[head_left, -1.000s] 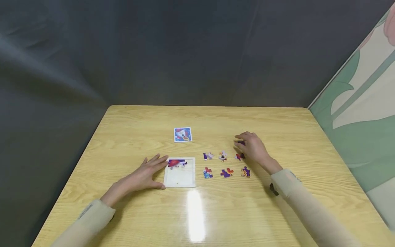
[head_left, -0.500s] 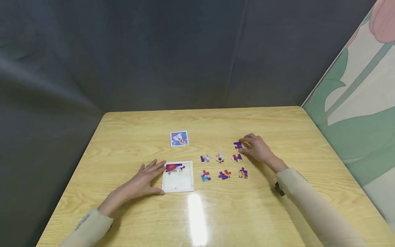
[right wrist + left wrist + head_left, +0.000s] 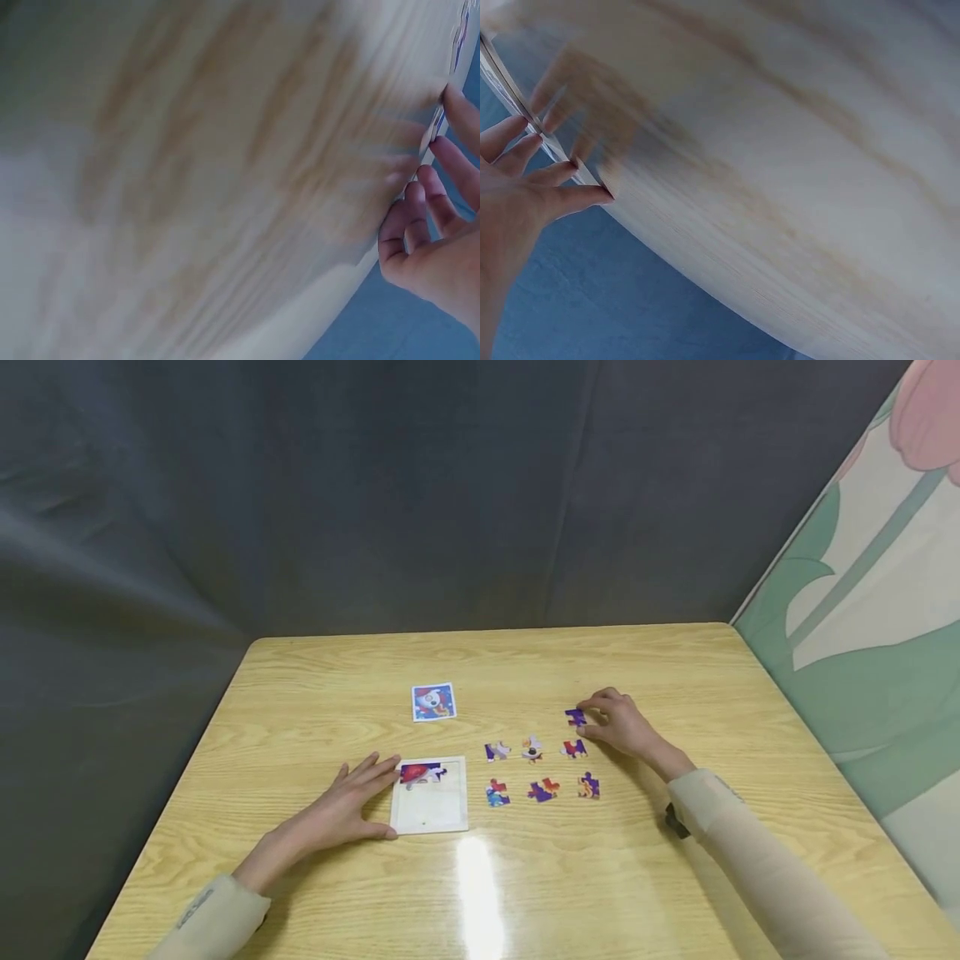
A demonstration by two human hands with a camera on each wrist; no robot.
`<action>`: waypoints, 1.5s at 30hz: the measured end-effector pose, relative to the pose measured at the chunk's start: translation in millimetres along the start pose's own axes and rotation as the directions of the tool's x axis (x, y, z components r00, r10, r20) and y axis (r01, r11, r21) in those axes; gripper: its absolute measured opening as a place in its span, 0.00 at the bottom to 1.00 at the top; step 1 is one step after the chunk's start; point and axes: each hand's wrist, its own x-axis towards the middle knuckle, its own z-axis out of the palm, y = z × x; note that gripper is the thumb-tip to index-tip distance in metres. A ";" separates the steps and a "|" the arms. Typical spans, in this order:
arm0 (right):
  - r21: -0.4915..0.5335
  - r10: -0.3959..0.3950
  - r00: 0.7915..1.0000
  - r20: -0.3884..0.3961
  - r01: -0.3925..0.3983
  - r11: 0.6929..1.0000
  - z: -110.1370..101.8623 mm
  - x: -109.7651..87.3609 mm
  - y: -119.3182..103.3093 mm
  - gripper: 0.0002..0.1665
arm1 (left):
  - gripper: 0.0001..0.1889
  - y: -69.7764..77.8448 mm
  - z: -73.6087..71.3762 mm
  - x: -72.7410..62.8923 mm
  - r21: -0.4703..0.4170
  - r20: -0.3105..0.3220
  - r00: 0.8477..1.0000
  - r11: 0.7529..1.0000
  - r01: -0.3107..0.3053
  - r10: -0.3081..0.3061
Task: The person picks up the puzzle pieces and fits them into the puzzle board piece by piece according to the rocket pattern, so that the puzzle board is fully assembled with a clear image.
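My left hand [image 3: 341, 806] lies spread beside the left edge of a pale square puzzle tray [image 3: 427, 810], fingertips and thumb touching its rim. Several joined puzzle pieces [image 3: 420, 775] with a red and white picture fill the tray's upper left. On the right, my right hand [image 3: 624, 724] holds a purple puzzle piece [image 3: 575, 717] by its edges between thumb and index finger, flat at the table surface. In the right wrist view, that puzzle piece [image 3: 435, 124] shows edge-on between two fingertips, the other fingers curled beside it.
Several loose puzzle pieces, such as a white-grey one [image 3: 532, 748], a red-purple one [image 3: 573, 748] and an orange-purple one [image 3: 588, 786], lie in rows right of the tray. A square picture card [image 3: 433, 702] lies behind it. A dark curtain [image 3: 420, 502] hangs behind the wooden table [image 3: 322, 672].
My right hand has shifted right off the purple puzzle piece it partly covered, leaving its fingertips at the piece's edges. My left hand stays at the tray. The head view has turned slightly.
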 end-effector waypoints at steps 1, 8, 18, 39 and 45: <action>0.001 0.000 1.000 0.001 0.000 1.000 -0.1 0.9 0.5 0.27 | 0.47 0.1 -0.3 -0.2 -0.002 0.001 1.000 1.000 0.002 -0.002; -0.043 -0.025 1.000 0.006 0.026 0.999 2.1 5.0 2.8 0.26 | 0.47 -0.2 1.0 -1.6 0.006 -0.010 1.000 1.000 0.007 -0.007; -0.191 -0.085 0.996 -0.042 0.076 0.979 5.5 -1.6 8.7 0.25 | 0.47 6.9 4.5 9.6 -0.006 0.039 0.999 1.000 0.015 -0.015; -0.137 -0.303 0.938 -0.170 0.282 0.949 36.8 -2.3 -81.1 0.19 | 0.47 6.5 7.7 20.5 0.004 0.052 0.999 1.000 -0.011 0.011; -0.121 -0.330 0.934 -0.135 0.315 0.941 53.5 7.3 -105.7 0.19 | 0.47 1.8 5.8 24.7 0.010 0.045 0.999 1.000 -0.013 0.012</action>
